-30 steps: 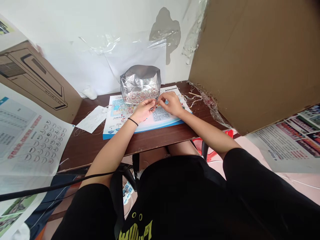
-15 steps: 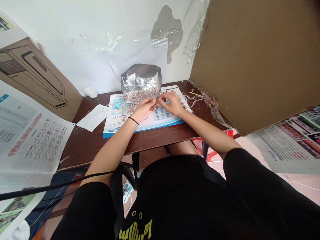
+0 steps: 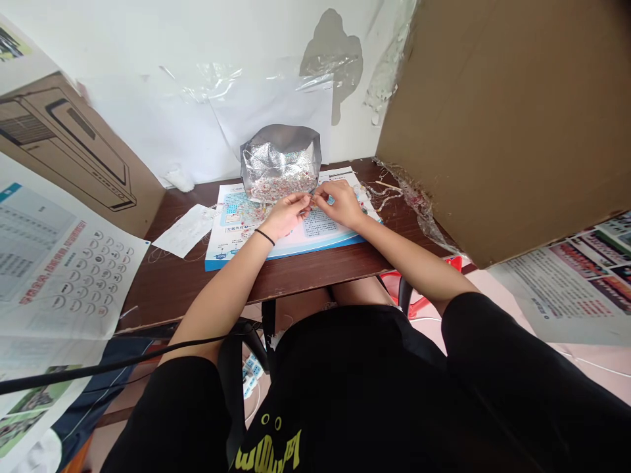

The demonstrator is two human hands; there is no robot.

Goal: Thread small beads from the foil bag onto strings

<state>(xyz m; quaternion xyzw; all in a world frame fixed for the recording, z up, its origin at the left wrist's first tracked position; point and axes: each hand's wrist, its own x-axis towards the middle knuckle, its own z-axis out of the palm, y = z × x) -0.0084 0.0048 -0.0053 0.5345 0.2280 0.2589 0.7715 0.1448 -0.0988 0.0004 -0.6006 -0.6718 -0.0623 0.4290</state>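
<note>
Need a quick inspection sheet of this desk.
surface: dark wood desk, blue-edged printed board lying on it
job's things: open foil bag at board's far edge, holding small multicoloured bits
clutter: paper slip left; pale strands and plastic film right
grippers: left hand, right hand meet above board; fingers pinch something too small to tell
cables: black cable lower left
surroundings: cardboard sheet right, poster left
</note>
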